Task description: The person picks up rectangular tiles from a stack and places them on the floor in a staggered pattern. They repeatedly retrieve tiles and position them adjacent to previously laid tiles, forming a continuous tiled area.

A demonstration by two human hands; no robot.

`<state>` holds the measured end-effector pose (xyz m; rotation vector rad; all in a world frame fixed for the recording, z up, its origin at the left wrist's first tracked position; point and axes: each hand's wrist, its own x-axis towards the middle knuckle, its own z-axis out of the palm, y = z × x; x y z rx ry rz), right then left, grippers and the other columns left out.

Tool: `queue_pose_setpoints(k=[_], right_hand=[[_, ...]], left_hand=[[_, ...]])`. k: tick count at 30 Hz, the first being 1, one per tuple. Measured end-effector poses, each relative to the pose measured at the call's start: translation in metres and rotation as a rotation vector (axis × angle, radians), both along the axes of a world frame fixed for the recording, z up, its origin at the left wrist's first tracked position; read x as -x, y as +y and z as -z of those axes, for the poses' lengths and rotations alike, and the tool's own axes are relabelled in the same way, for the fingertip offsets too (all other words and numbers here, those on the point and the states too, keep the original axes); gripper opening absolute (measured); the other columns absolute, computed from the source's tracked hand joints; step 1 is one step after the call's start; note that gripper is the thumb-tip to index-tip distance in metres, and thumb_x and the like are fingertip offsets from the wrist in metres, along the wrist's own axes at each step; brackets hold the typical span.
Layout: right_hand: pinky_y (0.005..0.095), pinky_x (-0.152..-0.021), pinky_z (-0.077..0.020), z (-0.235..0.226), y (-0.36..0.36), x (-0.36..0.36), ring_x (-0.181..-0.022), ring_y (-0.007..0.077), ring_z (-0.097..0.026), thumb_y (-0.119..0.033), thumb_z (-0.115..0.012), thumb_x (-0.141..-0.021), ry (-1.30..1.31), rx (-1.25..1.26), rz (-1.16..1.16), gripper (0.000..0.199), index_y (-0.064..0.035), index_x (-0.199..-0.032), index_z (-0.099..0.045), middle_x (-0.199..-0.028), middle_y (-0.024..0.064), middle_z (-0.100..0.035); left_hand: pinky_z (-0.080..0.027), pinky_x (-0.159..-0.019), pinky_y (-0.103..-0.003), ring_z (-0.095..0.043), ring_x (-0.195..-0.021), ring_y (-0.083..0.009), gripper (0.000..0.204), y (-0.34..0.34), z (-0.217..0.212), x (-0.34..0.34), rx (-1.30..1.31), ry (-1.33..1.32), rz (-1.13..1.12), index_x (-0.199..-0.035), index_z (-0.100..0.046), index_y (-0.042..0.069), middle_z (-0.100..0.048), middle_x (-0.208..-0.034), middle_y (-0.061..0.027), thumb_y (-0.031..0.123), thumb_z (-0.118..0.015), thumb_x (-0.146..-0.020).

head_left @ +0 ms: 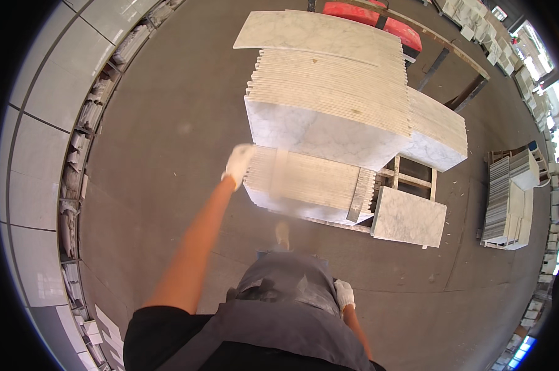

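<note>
My left hand [239, 166], in a white glove, reaches forward to the left end of a stack of pale marble slabs. Its fingers look stretched out, with the tips at the corner where the upper and lower rows meet; contact cannot be made out. The lower row [310, 179] stands on edge nearest me, with a grey strip [358, 195] across its right part. Behind it rises the taller upper row [329, 86], topped by a flat slab [323, 32]. My right hand [345, 295], also gloved, is low beside my grey apron [285, 278], its fingers not distinct.
A single marble slab [409, 216] leans at the right of the stack, by a wooden pallet frame [409, 179]. More slabs [437, 133] stand behind. Farther right is another slab stack [508, 201]. A red machine part [372, 21] and metal rack [443, 40] are behind. Panels [41, 185] line the left.
</note>
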<state>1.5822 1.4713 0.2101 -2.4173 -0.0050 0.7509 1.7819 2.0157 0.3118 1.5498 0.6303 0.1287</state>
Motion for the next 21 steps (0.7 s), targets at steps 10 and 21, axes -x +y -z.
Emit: queue_pose_setpoints(k=[10,21], right_hand=[[0.0249,-0.058,-0.0475,0.031,-0.020,0.013,-0.068,0.0078,-0.058,-0.024,-0.060,-0.094,0.271,-0.132,0.535,0.031,-0.0068,-0.120,-0.064,-0.083,-0.0016,-0.064],[0.0455,-0.080,-0.0553,-0.046,0.037,-0.150,-0.102,0.0387,-0.066,-0.018,-0.058,-0.084,0.091,0.327,-0.139,0.028,-0.0009,-0.103,-0.068,-0.106,0.0269,-0.067]], left_hand=[[-0.047,-0.092,-0.043,-0.061,-0.106,-0.0343,0.065,0.061,0.025,-0.182,-0.353,0.256,-0.574,-0.107,-0.055,-0.002,-0.061,-0.114,-0.0207,0.051,-0.076,-0.076],[-0.044,-0.091,-0.039,-0.051,-0.097,-0.0260,0.056,0.068,0.061,-0.196,-0.221,0.049,-0.677,-0.101,-0.050,-0.001,-0.052,-0.106,-0.0146,0.042,-0.077,-0.077]])
